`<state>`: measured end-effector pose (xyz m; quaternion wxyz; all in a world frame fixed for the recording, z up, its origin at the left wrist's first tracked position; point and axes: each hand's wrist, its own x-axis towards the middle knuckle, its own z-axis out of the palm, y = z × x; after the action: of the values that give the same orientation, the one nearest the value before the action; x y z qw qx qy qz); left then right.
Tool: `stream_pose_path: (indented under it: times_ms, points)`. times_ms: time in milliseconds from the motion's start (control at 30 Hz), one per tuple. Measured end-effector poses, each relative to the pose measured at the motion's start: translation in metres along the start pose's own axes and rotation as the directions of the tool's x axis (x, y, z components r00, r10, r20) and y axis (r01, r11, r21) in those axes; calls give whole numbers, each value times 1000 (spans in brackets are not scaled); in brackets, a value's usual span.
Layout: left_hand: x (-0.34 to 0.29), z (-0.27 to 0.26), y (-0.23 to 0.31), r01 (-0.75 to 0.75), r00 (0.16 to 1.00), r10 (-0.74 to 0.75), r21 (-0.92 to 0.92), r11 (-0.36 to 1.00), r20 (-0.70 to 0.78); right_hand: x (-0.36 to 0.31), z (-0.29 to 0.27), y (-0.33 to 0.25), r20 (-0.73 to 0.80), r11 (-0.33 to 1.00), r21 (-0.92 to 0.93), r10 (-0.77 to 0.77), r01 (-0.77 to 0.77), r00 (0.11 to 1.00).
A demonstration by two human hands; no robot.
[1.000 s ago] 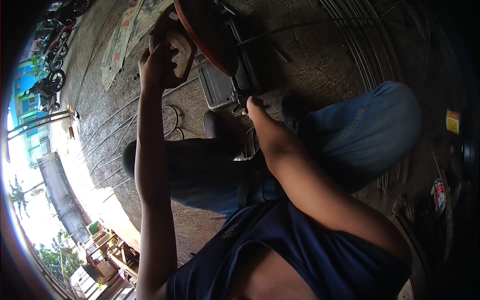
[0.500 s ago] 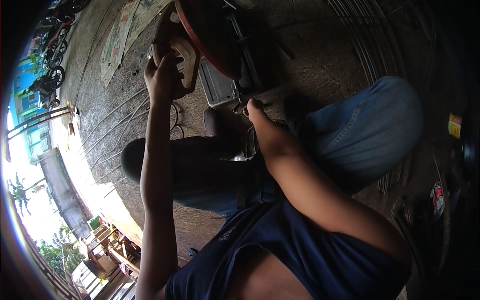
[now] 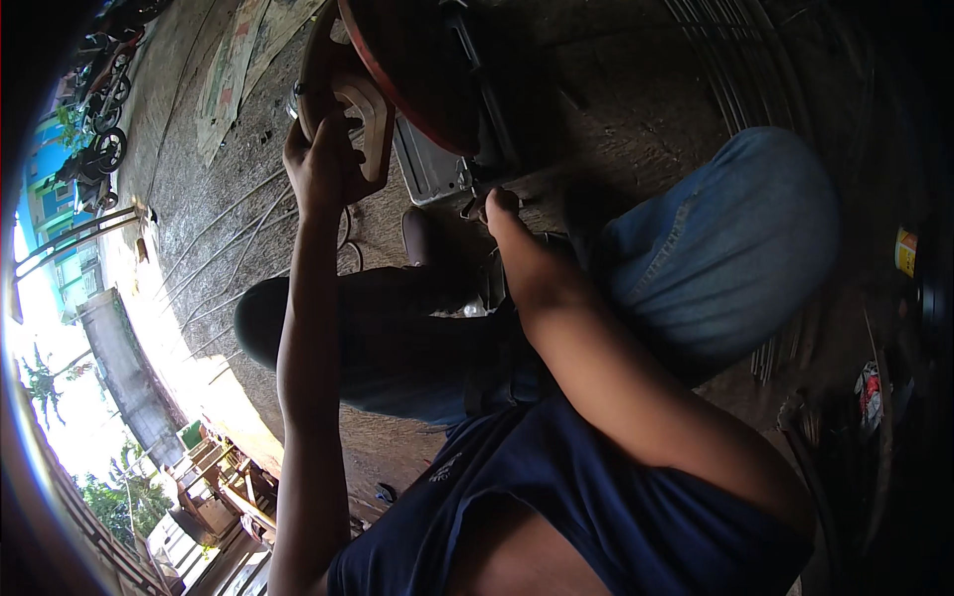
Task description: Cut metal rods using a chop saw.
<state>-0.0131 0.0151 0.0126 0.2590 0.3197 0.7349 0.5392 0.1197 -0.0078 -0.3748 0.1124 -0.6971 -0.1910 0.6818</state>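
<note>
A cut-off saw stands on the ground in front of me, with a large dark guard (image 3: 402, 84) edged in red and a grey metal base (image 3: 425, 171). My left hand (image 3: 323, 167) is closed around its brown D-shaped handle (image 3: 379, 134), left of the guard. At the near end of the base, my right hand (image 3: 500, 205) is curled into a fist on a small dark metal crank handle (image 3: 468, 211). Shadow hides part of those fingers. The underside of the guard is too dark to make out.
Thin metal rods (image 3: 224, 214) lie on the ground to the left, and more rods (image 3: 730, 74) at the far right. My bent knees flank the saw's near end. A yellow-labelled item (image 3: 905, 252) sits at the right edge; motorcycles (image 3: 99, 154) stand far left.
My right fist has turned slightly at the crank handle. My left hand keeps its hold on the saw handle, and the whole view has shifted a little.
</note>
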Motion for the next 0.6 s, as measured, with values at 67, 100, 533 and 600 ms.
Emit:
stream_pose_path:
  times_ms: [67,100,533,600]
  points:
    - [0,0,1,-10,1000,10,5,1000,-7,-7,0,-2,17,999,-43,-12,13,1000]
    - [0,0,1,-12,1000,12,12,1000,-4,-14,-1,-4,-25,996,-85,-24,22,999]
    - [-1,-2,4,36,998,-40,84,996,50,62,-23,-183,-438,864,52,-431,501,789]
    - [-1,-2,2,56,997,-59,55,997,54,89,-14,-207,-317,756,82,-598,649,736]
